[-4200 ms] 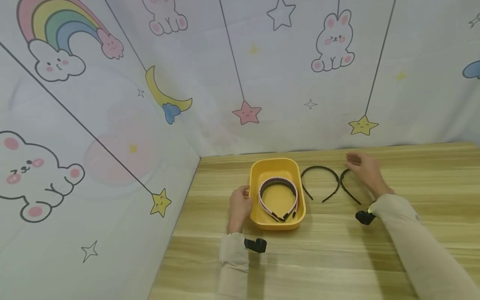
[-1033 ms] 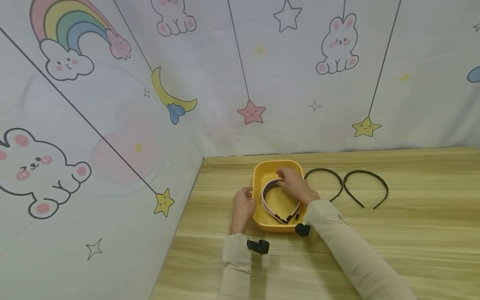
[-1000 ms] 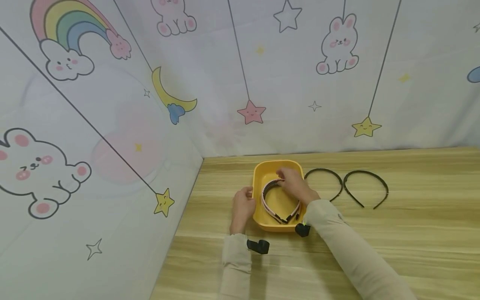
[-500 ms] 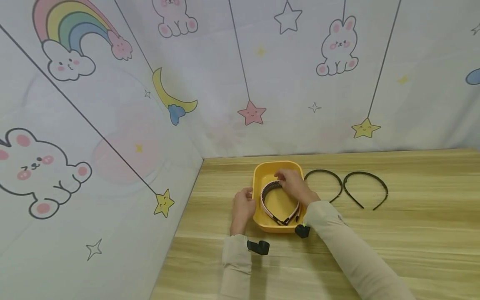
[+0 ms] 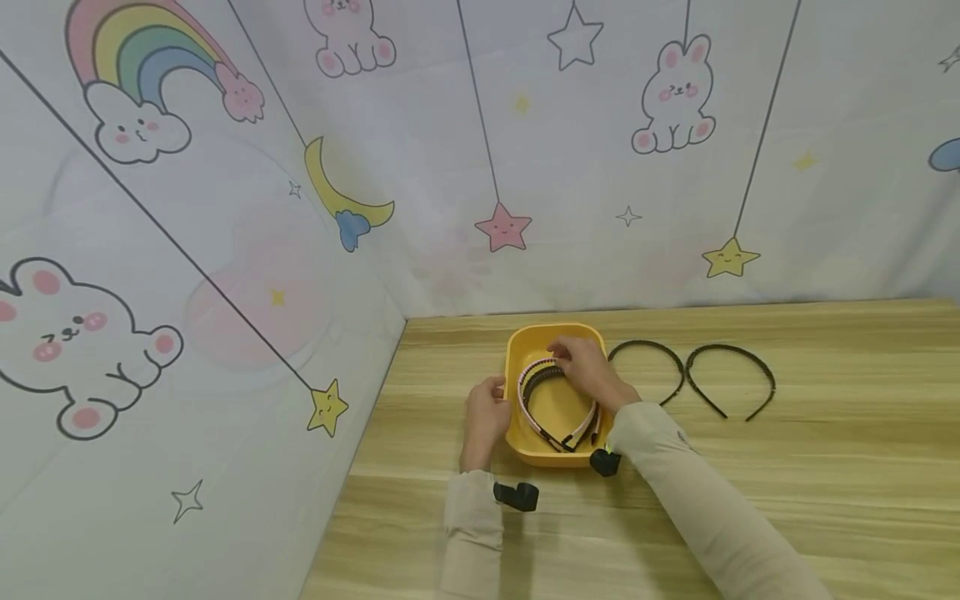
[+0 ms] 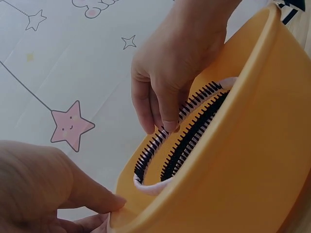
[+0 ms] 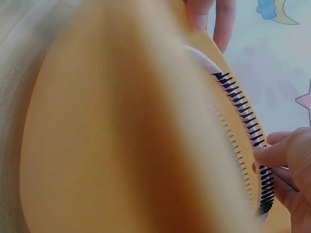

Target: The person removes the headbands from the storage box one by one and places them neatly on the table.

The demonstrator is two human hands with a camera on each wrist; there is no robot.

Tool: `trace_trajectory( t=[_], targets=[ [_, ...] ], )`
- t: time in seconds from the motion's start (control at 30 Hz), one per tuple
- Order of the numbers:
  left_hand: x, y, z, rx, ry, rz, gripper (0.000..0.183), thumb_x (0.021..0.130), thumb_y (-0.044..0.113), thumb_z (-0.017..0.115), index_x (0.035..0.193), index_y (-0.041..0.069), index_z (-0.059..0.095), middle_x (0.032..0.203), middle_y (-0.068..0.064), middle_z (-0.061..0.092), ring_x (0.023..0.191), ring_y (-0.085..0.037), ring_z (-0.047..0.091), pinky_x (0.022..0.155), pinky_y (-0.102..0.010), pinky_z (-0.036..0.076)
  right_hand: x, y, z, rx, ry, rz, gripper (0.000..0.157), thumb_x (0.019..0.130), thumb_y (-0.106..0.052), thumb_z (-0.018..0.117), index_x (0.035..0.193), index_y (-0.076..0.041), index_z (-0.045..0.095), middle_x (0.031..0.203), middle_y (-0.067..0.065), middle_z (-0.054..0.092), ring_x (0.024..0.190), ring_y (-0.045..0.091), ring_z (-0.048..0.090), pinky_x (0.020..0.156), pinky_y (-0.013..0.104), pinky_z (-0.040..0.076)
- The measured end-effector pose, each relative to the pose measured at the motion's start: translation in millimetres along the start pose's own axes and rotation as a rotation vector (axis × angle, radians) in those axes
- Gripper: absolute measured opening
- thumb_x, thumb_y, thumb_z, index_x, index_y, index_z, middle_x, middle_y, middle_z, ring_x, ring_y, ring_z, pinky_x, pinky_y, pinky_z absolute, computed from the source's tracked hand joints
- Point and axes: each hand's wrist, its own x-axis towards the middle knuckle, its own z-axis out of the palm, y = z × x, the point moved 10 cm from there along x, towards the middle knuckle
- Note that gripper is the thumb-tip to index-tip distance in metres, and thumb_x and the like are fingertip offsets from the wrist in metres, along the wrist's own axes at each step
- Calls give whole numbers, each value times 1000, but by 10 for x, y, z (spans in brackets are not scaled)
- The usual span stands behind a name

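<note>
Pink toothed hairband (image 7: 247,114) raised at arch, R hand (image 5: 587,367) pinching it; L hand (image 5: 486,417) pinching smooth yel tub (image 6: 248,160)

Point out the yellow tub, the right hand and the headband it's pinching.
Yellow tub (image 6: 260,141), left wrist view: outer wall.
Right hand (image 5: 588,368), head view: back of the hand.
Headband (image 7: 247,115), right wrist view: black-toothed stretch.

L hand (image 5: 487,412) & R hand (image 5: 588,367), both w/ pinch grip
</note>
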Motion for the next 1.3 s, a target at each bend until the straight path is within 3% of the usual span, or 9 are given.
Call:
trace_trajectory(
  t=[0.73, 1.1, 1.3],
  targets=[
    [7, -45, 32, -19, -2, -15, 46, 74, -9, 48, 118, -2, 59, 99, -18, 63, 88, -26, 59, 71, -34, 51, 68, 91, -277, 35, 24, 49, 26, 89, -4, 56, 115, 0, 60, 105, 14, 64, 97, 28, 60, 83, 39, 49],
    [12, -53, 52, -32, -14, -24, 45, 75, -9, 49, 119, -2, 59, 99, -17, 62, 88, -26, 59, 71, -34, 51, 81, 201, -636, -11, 61, 61, 26, 90, -5, 55, 116, -3, 59, 108, 16, 63, 100, 30, 58, 84, 42, 48],
    [27, -41, 49, -27, -14, -21, 45, 75, -9, 48, 118, -2, 59, 98, -17, 63, 87, -26, 60, 70, -34, 52, 57, 284, -834, -25, 83, 39, 26, 89, -2, 54, 115, 3, 59, 105, 20, 62, 98, 34, 58, 83, 45, 48]
  ],
)
